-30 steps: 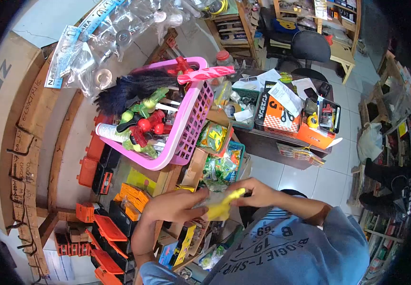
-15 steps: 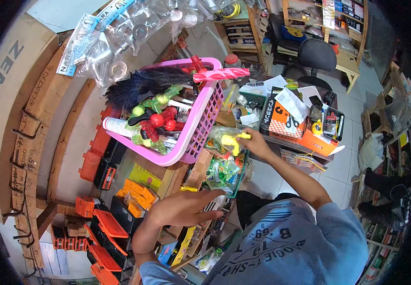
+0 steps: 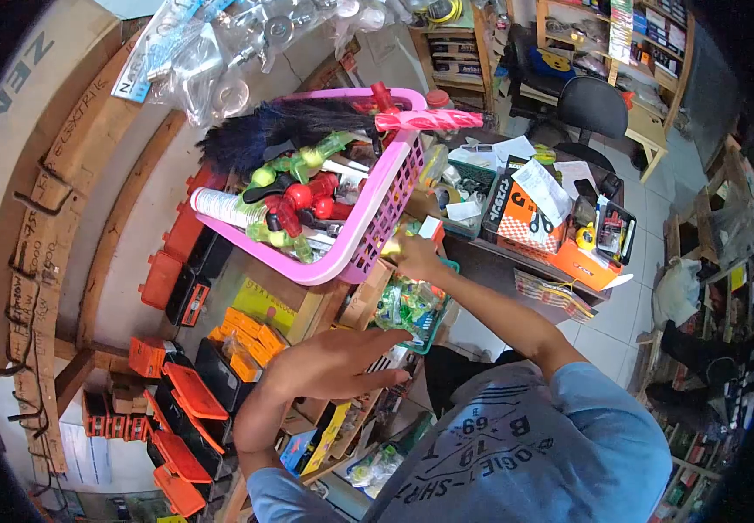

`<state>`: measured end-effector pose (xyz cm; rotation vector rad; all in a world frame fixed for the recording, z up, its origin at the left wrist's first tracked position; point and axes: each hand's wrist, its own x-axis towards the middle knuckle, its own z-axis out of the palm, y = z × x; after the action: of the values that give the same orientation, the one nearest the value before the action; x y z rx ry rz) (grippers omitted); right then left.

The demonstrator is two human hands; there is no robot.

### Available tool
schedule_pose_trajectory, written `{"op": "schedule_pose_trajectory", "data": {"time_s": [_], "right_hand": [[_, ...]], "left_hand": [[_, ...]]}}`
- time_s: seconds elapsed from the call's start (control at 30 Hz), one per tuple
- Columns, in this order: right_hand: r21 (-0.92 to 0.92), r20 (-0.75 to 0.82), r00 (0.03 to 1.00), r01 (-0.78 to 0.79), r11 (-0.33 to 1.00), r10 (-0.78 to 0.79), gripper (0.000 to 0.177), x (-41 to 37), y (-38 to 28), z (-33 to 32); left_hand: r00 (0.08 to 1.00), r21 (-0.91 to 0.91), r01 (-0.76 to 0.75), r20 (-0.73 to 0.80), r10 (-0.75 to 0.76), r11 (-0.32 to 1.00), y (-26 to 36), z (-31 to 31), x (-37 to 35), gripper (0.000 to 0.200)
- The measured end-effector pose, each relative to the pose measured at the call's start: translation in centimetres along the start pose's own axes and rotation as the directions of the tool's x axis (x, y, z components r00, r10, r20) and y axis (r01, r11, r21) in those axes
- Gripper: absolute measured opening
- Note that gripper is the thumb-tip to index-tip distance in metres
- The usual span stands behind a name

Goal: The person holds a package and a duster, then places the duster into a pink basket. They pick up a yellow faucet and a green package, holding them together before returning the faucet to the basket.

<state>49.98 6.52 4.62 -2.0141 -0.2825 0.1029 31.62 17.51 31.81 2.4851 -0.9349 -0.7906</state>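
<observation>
My right hand [image 3: 418, 259] is closed around a spray bottle with a yellow trigger head [image 3: 392, 247], beside the right wall of a pink basket [image 3: 335, 266]. The hand and basket hide most of the bottle. My left hand [image 3: 342, 362] reaches out below the basket, holding nothing, fingers stretched and apart. Between my hands lies a green basket [image 3: 448, 305] with green and clear plastic pieces [image 3: 403, 305]. Inside the pink basket are red spray heads [image 3: 300, 196], green spray heads [image 3: 307, 159], a dark bristle brush [image 3: 281, 131] and a white tube [image 3: 220, 207].
A pink twisted handle [image 3: 434, 120] juts over the basket's far corner. To the right, a desk holds papers [image 3: 541, 192], an orange box [image 3: 582, 261] and a tape measure [image 3: 584, 235]. Orange-lidded cases [image 3: 198, 392] stand at left. Clear plastic packages [image 3: 211, 70] hang above.
My right hand has moved left, toward the pink basket's side, taking the spray bottle with it. The bottle is now mostly hidden. My left hand keeps nearly the same pose; the view has shifted slightly.
</observation>
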Motion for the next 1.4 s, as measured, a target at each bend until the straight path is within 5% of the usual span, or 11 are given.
{"op": "schedule_pose_trajectory", "data": {"time_s": [0.07,0.27,0.37,0.6,0.8,0.93,1.07,1.13,1.17,1.23,1.4], "right_hand": [[-0.501,0.161,0.948,0.319,0.804,-0.276,0.049,-1.0,0.7,0.9],[-0.521,0.378,0.924,0.257,0.814,-0.049,0.045,1.2,-1.6,-0.8],[-0.556,0.544,0.839,0.374,0.742,-0.014,0.04,2.8,-1.7,-1.8],[-0.264,0.298,0.946,0.209,0.942,-0.126,0.029,5.2,2.2,0.1],[-0.596,0.526,0.85,0.362,0.717,0.008,0.033,3.4,-1.0,-1.2],[-0.645,0.622,0.758,0.354,0.677,0.197,0.06,5.8,-1.0,-0.3],[-0.437,0.711,0.701,0.508,0.743,-0.061,0.057,5.9,-1.1,-0.8],[-0.256,0.564,0.761,0.531,0.808,-0.321,0.049,5.7,-1.4,-0.6],[-0.255,0.563,0.762,0.53,0.809,-0.321,0.049,6.5,-0.4,0.4],[-0.211,0.307,0.736,0.671,0.711,-0.603,0.041,7.8,1.6,2.9],[-0.305,0.231,0.783,0.622,0.722,-0.577,0.038,8.8,3.7,3.7]], "left_hand": [[1.0,0.004,-0.009,-0.003,0.009,1.0,-0.2,0.3,0.0,0.051],[0.999,0.045,0.02,-0.048,-0.017,0.999,-0.1,0.1,-0.1,0.05],[0.998,0.024,0.061,0.029,-0.062,0.998,0.1,-0.2,0.1,0.049],[0.994,-0.004,0.084,0.075,-0.084,0.996,-0.1,-0.7,0.1,0.056],[0.991,-0.043,0.093,0.105,-0.088,0.995,-0.2,-0.7,0.6,0.056],[0.99,0.012,0.102,0.094,-0.103,0.995,-0.5,-0.7,0.6,0.058],[0.985,0.018,0.131,0.11,-0.132,0.991,-0.6,-0.7,0.6,0.059],[0.999,0.042,0.031,-0.03,-0.029,0.999,-1.2,-0.2,0.5,0.054],[0.999,0.043,0.031,-0.028,-0.03,0.999,-1.2,-0.4,0.7,0.054],[0.989,-0.02,0.119,0.09,-0.117,0.993,-1.0,-0.8,0.8,0.062],[0.986,-0.034,0.133,0.106,-0.129,0.99,-1.1,-0.9,0.8,0.062]]}}
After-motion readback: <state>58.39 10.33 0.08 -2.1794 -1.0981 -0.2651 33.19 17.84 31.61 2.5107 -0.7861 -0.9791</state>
